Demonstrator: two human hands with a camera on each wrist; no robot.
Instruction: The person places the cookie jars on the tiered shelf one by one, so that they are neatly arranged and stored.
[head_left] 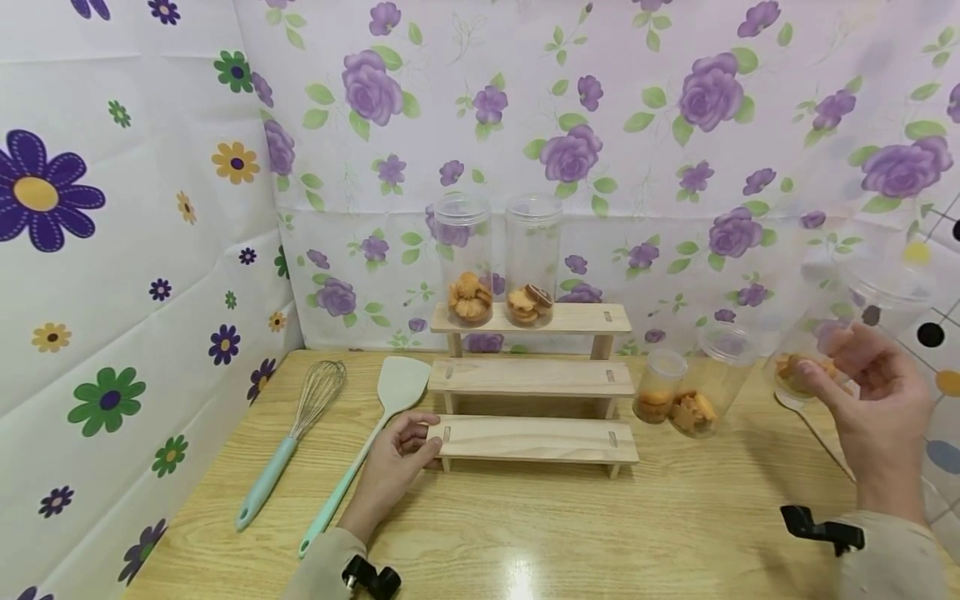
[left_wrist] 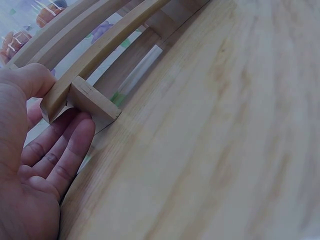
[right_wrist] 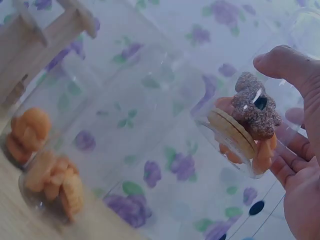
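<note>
A three-tier wooden stand (head_left: pixel 532 437) stands on the table. My left hand (head_left: pixel 393 467) grips the left end of its lowest board; in the left wrist view the thumb lies over the board (left_wrist: pixel 85 65) and the fingers are beneath. On the right, my right hand (head_left: pixel 885 408) holds a clear lidded jar (right_wrist: pixel 237 132) raised and tilted, with cookies and a brown sugar-coated piece in its bottom. Two tall clear jars of cookies, a left one (head_left: pixel 462 258) and a right one (head_left: pixel 532 258), stand on the top tier.
Right of the stand are a small cookie jar (head_left: pixel 660 387) and a taller one (head_left: pixel 716 383). A whisk (head_left: pixel 281 462) and a pale green spatula (head_left: pixel 401 387) lie left. A spoon-like utensil (head_left: pixel 817 433) lies below the raised jar. Floral cloth (head_left: pixel 487 150) hangs behind.
</note>
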